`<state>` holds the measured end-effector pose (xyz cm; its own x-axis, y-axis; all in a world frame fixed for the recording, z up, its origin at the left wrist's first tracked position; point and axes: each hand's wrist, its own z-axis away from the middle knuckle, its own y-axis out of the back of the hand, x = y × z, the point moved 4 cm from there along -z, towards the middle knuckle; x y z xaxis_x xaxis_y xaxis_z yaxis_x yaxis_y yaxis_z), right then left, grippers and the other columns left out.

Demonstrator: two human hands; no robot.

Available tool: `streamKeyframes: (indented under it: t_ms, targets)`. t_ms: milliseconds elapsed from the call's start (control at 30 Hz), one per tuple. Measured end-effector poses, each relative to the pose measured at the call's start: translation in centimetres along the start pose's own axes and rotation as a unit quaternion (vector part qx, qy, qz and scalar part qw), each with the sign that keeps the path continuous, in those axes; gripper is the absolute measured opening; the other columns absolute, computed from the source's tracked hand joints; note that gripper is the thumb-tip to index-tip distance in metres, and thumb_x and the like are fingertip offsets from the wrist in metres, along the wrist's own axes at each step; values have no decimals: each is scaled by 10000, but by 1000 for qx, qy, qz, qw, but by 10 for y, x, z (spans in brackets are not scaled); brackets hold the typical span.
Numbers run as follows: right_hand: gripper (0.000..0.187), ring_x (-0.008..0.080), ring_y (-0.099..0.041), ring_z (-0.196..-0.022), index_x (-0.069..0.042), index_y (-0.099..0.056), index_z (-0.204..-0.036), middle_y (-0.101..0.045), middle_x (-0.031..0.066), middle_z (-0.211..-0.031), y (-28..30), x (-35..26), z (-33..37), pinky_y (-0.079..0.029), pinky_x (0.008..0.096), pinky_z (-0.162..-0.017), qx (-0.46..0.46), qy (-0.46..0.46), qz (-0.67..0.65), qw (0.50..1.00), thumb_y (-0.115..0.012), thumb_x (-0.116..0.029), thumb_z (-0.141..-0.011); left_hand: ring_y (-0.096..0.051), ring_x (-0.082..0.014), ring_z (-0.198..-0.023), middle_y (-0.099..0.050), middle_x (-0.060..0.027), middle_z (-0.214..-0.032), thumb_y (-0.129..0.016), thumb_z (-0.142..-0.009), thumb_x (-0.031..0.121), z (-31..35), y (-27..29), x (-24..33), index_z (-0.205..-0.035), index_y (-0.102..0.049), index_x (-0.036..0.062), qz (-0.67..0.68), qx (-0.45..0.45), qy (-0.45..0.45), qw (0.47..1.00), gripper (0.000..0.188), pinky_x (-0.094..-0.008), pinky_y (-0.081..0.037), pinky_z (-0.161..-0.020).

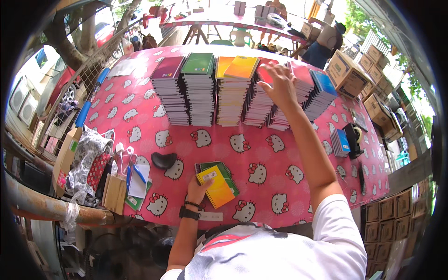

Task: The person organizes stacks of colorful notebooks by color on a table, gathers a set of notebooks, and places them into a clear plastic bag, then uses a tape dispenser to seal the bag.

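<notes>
My left hand [199, 189] is closed on the edge of a yellow-orange spiral notebook [220, 192], its thumb on the cover. Under that one lies a green spiral notebook [228, 173], fanned out with a darker cover edge beside it. At the far side, my right hand [281, 86] is over the red notebook stack [262, 95], fingers spread and nothing visible in them. Tall stacks stand in a row there: maroon [168, 67], green [198, 64], yellow-orange [240, 66], pinkish red [302, 73] and blue [325, 84]. My forearm hides part of them.
A black rounded object [164, 160] lies on the pink patterned tablecloth [186, 144]. A blue notebook pile [340, 142] and a tape dispenser [354, 140] sit at right. Pens [138, 172], a notepad and a cloth bag [93, 151] are at left. Cardboard boxes [347, 72] stand beyond.
</notes>
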<state>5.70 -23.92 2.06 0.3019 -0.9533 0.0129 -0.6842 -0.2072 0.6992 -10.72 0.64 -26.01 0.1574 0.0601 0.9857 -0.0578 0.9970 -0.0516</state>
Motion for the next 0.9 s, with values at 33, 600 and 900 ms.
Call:
streamKeyframes:
  t_ms: [33,600,900]
  targets:
    - [348,194,-409,-1169,-135,-553,-1084,-544,88,-1154,-10,6,-9,-290,515,-947,-68,6,18,997,-647,-262,-774,-621,-162,-799,-635,-108,-906,-718,-730,126,-1,-2,2,-989,-518,-51,1,0,-1,1000,372,-280,-506,-692]
    - [161,155,-454,-512,-11,-572,-857,-544,63,-641,58,21,18,-391,309,-510,122,-158,-378,904,-559,-171,-846,-602,-180,-858,-624,-108,-958,-623,-770,105,-4,8,-18,-1043,-508,-47,-4,-14,-7,1000,333,-309,-473,-754]
    - [327,193,-550,-785,-57,-520,-1000,-536,80,-893,-66,-79,268,-453,296,-698,-222,-370,-531,730,-658,-65,-704,-571,-136,-879,-606,-81,-975,-646,-803,160,1,-3,4,-1080,-509,-31,34,19,22,999,363,-274,-471,-745]
